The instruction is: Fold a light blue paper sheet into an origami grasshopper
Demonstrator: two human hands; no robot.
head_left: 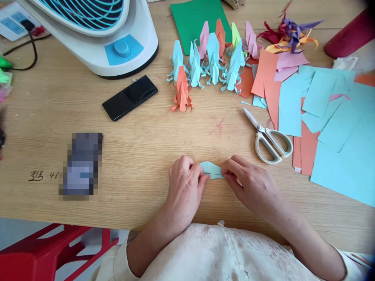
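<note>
1. Red stool: partly visible below the front edge of the table.
2. Left hand: fingers narrowed to a pinch on the left end of the folded blue paper.
3. Right hand: fingers likewise narrowed, closed on the opposite end. Gripped from both sides probably to keep so small a piece flat and its lengthwise edges aligned.
4. Location of the folded blue paper: between both hands, close before the torso; contact with the table not discernible.
5. Scissors: lying near the right hand, blades together, handles toward the right; perhaps so placed for easy reach.
6. Pixelated device: well apart from the left hand; display unreadable.
7. Blue sheets and orange pieces: overlapping at right, probably kept aside as loose stock.
8. Black phone: lying flat near the fan.
9. Orange figure: standing before a row of blue figures, with further coloured figures behind; apparently grouped upright to spare the thin legs.
10. Dark red cylinder: possibly a container; top out of view, contents unknown.
11. Green sheet: flat behind the figures.
</note>
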